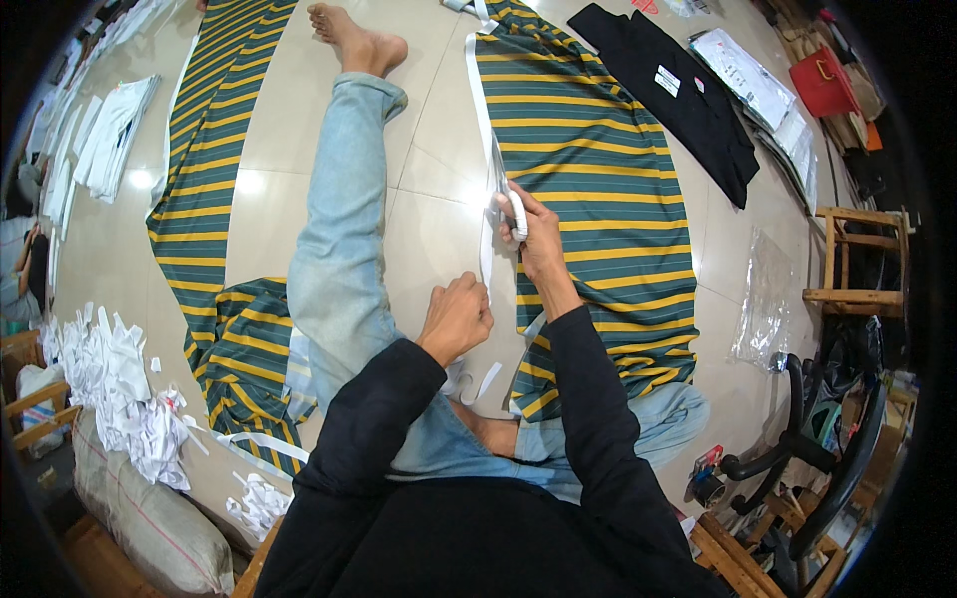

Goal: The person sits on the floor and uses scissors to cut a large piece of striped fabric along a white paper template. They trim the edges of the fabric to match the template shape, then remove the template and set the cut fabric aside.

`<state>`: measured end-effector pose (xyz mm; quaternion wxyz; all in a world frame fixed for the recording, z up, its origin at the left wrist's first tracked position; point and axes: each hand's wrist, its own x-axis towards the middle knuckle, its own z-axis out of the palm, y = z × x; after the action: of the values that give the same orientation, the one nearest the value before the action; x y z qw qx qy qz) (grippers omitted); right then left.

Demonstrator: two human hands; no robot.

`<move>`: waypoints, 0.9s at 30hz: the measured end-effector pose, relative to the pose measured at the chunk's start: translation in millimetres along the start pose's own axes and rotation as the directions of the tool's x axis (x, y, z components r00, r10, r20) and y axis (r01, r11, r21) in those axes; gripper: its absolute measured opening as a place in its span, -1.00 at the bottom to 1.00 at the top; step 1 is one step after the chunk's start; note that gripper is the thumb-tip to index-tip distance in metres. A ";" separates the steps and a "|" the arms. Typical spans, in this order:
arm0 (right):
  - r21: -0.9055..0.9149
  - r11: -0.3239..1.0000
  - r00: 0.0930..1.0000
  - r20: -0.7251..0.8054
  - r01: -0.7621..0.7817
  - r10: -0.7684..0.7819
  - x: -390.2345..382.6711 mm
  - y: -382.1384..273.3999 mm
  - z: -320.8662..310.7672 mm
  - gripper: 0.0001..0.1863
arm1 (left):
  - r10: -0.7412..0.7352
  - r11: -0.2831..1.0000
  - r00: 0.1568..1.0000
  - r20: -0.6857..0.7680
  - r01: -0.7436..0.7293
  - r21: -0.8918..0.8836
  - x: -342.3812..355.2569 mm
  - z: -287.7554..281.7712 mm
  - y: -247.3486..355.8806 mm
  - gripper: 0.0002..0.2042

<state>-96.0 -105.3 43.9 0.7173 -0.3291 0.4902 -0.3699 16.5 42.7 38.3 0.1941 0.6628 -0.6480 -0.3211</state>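
Note:
My right hand (541, 239) grips white-handled scissors (517, 217), their blades lying along the white-edged left side of a green-and-yellow striped fabric (608, 239). Just below and to the left, my left hand (454, 314) pinches a narrow white strip (485, 254) beside that fabric's edge. Another striped piece (199, 239) lies along the left, bunched at its lower end. My outstretched jeans leg (339, 209) with a bare foot (354, 40) lies between the two pieces; the other leg is bent under the fabric. Small white offcuts (488, 379) lie below my hands.
Black garment (668, 110), bagged items (738, 80), red bag (817, 80) upper right; clear plastic (758, 299), wooden stool (852, 299), black metal frame (817, 448) right. White cloth stacks (120, 130), white scraps (130, 399), sack (150, 518) left, where another person (30, 279) sits at the rim.

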 end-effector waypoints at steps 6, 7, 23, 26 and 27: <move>-0.272 0.939 0.970 -0.059 0.210 -0.234 -55.8 -10.4 -37.9 -0.33 | 0.004 1.000 1.000 -0.009 -0.004 0.012 -1.7 -3.4 -1.7 -0.94; -0.469 0.825 0.920 -0.062 0.316 -0.388 -54.7 -8.1 -48.1 -0.35 | -0.003 1.000 1.000 -0.017 0.003 0.017 -4.7 -9.0 -0.7 -0.94; -0.913 0.405 0.755 -0.295 -0.043 -0.585 -237.0 19.8 -178.9 -0.43 | 0.152 0.942 0.927 0.342 -0.241 0.235 -135.8 -51.0 32.7 -0.49; -0.884 0.444 0.682 -0.234 0.147 -0.692 -206.8 -2.2 -161.7 -0.43 | 0.286 0.949 0.933 0.219 -0.307 0.067 -87.4 -50.0 47.6 -0.28; -0.871 0.443 0.659 -0.207 0.213 -0.723 -188.7 -9.9 -157.4 -0.44 | 0.305 0.947 0.940 0.150 -0.317 0.058 -57.5 -47.7 52.1 -0.26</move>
<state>-293.4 33.5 91.3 0.1775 -0.6135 0.6656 -0.3861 13.1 87.2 117.7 0.1695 0.5354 -0.7690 -0.3053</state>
